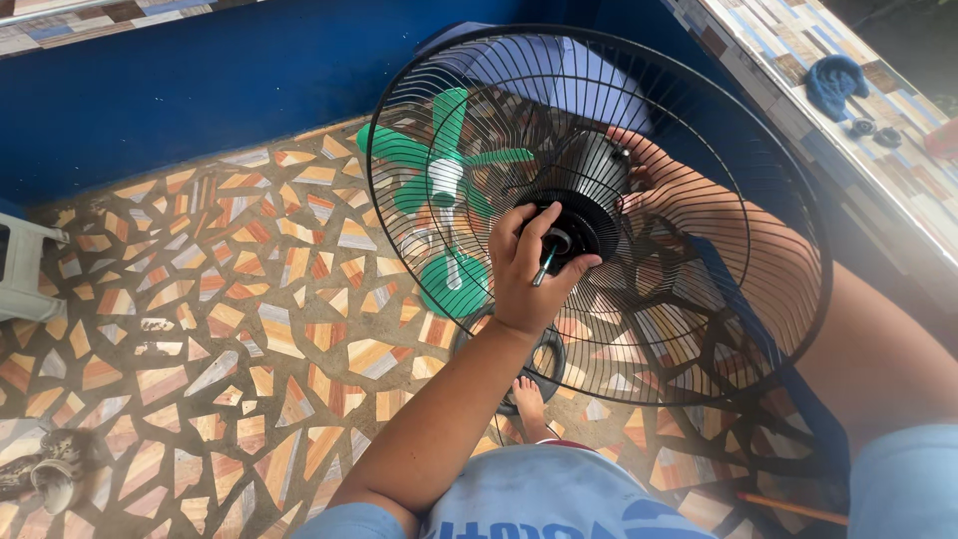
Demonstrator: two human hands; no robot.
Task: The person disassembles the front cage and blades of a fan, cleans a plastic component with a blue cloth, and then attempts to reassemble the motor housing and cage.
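A black wire fan guard (788,180) is held tilted over the mosaic floor, with the grey motor (596,160) behind its middle. My left hand (529,265) grips the black round hub (584,225) at the guard's centre, and a thin dark shaft (544,266) pokes out between its fingers. My right hand (664,190) reaches in from the right behind the wires and holds the motor housing. A green fan blade (439,185) lies on the floor beyond, seen through the guard.
A black ring (552,351) lies on the floor by my bare foot (530,399). A white plastic stool (20,265) stands at the left, sandals (40,469) at the lower left. A blue cloth (833,85) and small dark parts (873,130) sit on the tiled ledge at the right.
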